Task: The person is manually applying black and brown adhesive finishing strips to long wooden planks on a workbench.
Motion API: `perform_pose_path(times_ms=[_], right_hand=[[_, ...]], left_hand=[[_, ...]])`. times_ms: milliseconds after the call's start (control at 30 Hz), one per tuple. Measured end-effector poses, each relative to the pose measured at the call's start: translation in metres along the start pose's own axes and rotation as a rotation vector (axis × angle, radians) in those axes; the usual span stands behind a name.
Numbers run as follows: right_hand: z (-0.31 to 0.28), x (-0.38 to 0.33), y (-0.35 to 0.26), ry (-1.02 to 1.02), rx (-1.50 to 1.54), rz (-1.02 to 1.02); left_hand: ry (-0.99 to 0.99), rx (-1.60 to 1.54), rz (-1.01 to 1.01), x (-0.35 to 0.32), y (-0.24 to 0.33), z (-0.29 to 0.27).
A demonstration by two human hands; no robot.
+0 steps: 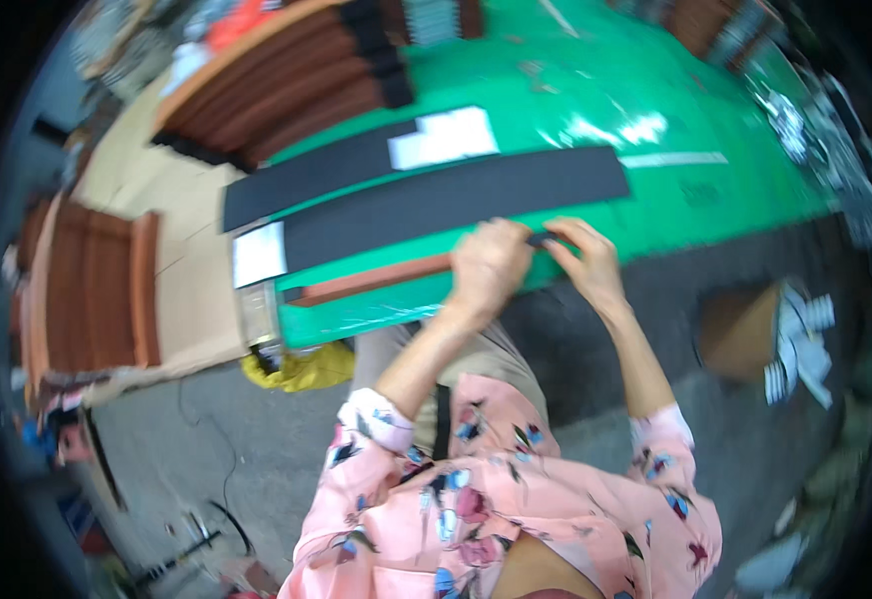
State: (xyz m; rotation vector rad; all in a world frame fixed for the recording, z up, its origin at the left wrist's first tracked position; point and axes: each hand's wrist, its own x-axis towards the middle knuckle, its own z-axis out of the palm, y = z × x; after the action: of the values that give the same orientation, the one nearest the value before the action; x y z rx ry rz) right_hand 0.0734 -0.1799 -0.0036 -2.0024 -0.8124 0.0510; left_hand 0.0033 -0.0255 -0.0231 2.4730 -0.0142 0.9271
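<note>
A long, narrow brown strip with black ends [376, 279] lies along the near edge of the green-covered table. My left hand [491, 265] is closed over it near its right end, with the knuckles up. At that end, the thumb and fingers of my right hand [592, 265] pinch the small black tip [540, 240]. Both hands are slightly blurred, and the left one hides part of the strip. Just beyond them lies a long flat black panel [456, 200], with a second black panel [321, 175] behind it.
White sheets [443, 138] [259, 256] lie by the panels. Stacked brown strips with black ends [286, 80] stand at the far left, another brown stack [91, 290] at left. A yellow bag [298, 367] hangs below the table's edge. A cardboard box [745, 334] stands at right.
</note>
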Motion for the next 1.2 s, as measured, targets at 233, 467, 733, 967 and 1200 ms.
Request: perform_pose_path(times_ms=[233,467,733,967,1200], right_hand=[[0.007,-0.028,0.005,0.136,-0.452,-0.292],[0.014,-0.026,-0.006,0.119,-0.522,-0.282],[-0.003,-0.03,0.009,0.072,0.195,0.253],[-0.008,0.001,-0.002,-0.118,0.379,0.634],[-0.018,0.008,-0.045,-0.051,0.306,0.545]], left_hand=[[-0.03,0.091,0.219,-0.007,0.013,-0.006],[-0.096,0.17,0.174,-0.014,0.012,-0.014],[0.097,0.248,-0.023,-0.028,-0.007,-0.14],[0.258,0.036,-0.883,-0.107,-0.098,-0.215],[0.253,-0.399,-0.926,-0.097,-0.087,-0.254]])
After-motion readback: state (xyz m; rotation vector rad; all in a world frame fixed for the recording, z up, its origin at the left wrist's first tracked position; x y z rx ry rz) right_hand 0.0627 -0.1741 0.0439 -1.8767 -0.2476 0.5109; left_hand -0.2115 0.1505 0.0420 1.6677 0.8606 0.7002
